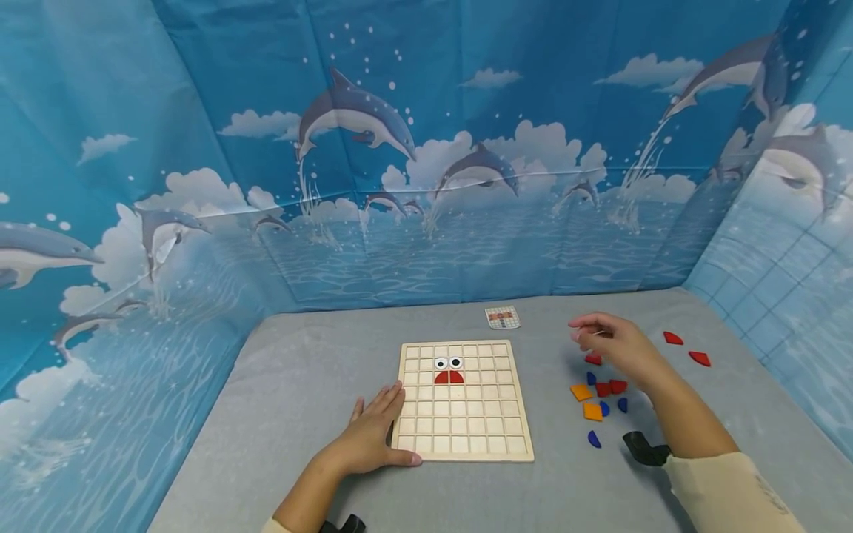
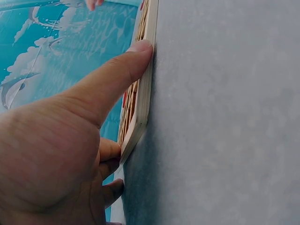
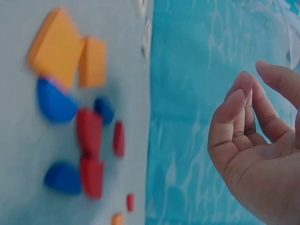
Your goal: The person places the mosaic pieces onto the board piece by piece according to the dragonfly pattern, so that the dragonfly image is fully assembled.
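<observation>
A square wooden grid board (image 1: 478,426) lies on the grey cloth. On it, two round eye pieces (image 1: 456,363) sit above two red quarter-round pieces (image 1: 456,377) placed side by side. My left hand (image 1: 370,437) rests at the board's near left corner, its fingers along the left side and its thumb on the front edge. In the left wrist view the thumb (image 2: 115,72) lies straight against the wooden rim. My right hand (image 1: 616,344) hovers over the loose pieces on the right, fingers loosely bent. Nothing shows between the fingertips (image 3: 232,101) in the right wrist view.
Right of the board lie orange squares (image 1: 592,411), blue half-rounds (image 1: 594,440) and red pieces (image 1: 618,386). Two more red pieces (image 1: 699,359) lie farther right. A small pattern card (image 1: 503,317) lies behind the board. A dolphin-printed curtain (image 1: 413,252) encloses the table's back and sides.
</observation>
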`<state>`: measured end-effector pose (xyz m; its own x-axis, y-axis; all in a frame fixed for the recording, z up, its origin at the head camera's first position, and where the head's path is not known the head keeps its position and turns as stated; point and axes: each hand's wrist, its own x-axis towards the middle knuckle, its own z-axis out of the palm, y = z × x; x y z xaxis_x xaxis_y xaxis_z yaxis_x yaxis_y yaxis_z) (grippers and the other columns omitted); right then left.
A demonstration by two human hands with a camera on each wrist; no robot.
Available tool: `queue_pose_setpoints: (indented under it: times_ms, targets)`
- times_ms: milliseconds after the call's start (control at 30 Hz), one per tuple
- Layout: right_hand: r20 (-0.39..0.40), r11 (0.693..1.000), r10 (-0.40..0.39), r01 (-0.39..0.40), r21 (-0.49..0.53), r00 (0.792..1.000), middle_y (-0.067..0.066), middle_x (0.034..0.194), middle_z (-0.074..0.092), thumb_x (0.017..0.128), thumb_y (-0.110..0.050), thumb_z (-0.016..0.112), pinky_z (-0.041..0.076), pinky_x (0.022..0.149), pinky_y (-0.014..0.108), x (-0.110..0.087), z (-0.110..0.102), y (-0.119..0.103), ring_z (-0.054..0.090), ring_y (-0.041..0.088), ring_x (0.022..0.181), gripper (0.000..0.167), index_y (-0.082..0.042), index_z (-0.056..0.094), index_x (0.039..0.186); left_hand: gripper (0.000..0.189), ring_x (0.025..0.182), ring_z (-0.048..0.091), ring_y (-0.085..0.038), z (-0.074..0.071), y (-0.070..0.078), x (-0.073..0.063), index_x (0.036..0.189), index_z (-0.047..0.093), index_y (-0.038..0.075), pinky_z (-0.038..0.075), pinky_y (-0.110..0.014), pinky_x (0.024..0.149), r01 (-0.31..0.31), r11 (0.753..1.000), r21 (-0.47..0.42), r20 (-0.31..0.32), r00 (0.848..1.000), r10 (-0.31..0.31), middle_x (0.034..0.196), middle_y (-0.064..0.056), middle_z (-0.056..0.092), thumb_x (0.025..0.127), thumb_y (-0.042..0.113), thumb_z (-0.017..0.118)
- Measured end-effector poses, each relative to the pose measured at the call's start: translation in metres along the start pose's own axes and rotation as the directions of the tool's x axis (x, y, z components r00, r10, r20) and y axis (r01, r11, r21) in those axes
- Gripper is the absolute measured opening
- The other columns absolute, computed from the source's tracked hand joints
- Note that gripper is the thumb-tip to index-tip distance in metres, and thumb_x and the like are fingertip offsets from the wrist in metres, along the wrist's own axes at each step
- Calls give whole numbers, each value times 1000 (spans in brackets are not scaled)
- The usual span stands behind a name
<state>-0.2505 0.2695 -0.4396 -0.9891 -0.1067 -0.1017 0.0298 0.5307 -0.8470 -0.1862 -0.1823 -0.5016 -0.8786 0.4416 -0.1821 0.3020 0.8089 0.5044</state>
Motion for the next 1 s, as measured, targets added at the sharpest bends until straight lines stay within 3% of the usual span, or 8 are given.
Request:
queue_pose_setpoints:
  times_ms: [300, 533, 767, 1000]
  targets:
    - [13, 991, 113, -114, 68, 993, 22, 138, 56, 104, -43, 53, 52, 89, 34, -1, -13, 34, 57, 32, 114, 57, -4, 48, 146, 120, 159, 11, -36, 0, 0, 0, 162, 19, 6, 1, -71, 120, 2, 1000, 9, -5, 1000, -2, 172, -7, 11, 76, 66, 77]
    - [14, 980, 195, -196, 30, 981, 17, 125, 62, 103, -36, 56, 52, 80, 29, 3, -16, 55, 58, 28, 105, 53, -5, 50, 146, 120, 159, 11, -36, 1, 0, 0, 162, 19, 6, 1, -71, 120, 0, 1000, 4, -8, 1000, 0, 172, -7, 11, 76, 66, 78]
    - [20, 979, 204, -204, -12, 979, 24, 135, 57, 103, -33, 57, 58, 86, 32, 6, -16, 67, 63, 25, 108, 52, -2, 52, 143, 120, 159, 11, -35, 3, -1, 0, 162, 19, 8, 0, -71, 121, 12, 1000, 5, 0, 1000, -12, 172, -5, 11, 76, 66, 78]
    - [13, 975, 216, -215, -54, 976, 20, 122, 62, 101, -30, 59, 56, 79, 30, 9, -17, 73, 61, 24, 99, 50, -1, 53, 143, 120, 159, 11, -36, 0, 0, 0, 162, 20, 6, 1, -72, 120, 2, 1000, -4, -4, 1000, -2, 172, -7, 12, 76, 64, 79]
